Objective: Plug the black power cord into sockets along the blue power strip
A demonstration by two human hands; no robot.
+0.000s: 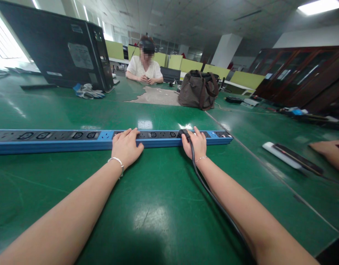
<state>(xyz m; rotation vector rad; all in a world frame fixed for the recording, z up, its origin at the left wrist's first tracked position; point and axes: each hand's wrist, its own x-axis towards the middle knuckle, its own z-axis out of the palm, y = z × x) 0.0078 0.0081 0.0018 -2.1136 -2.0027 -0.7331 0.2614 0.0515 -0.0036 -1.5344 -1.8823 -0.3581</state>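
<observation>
The blue strip (162,142) runs from the left edge of view to the seam (282,182) at right, green table (153,184) spreading near and far. The left hand (127,145) rests on it, fingers released; the right hand (198,143) has its fingers grasping the plug (183,133) over the strip's right part, its cable (204,184) trailing near.

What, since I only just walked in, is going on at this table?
Someone is working on a long blue power strip lying across the green table. Their left hand rests on it, while the right hand holds a black plug at its sockets; whether it is fully in, I can't tell. The plug's cord runs back along the right forearm. Another person sits across the table.
</observation>
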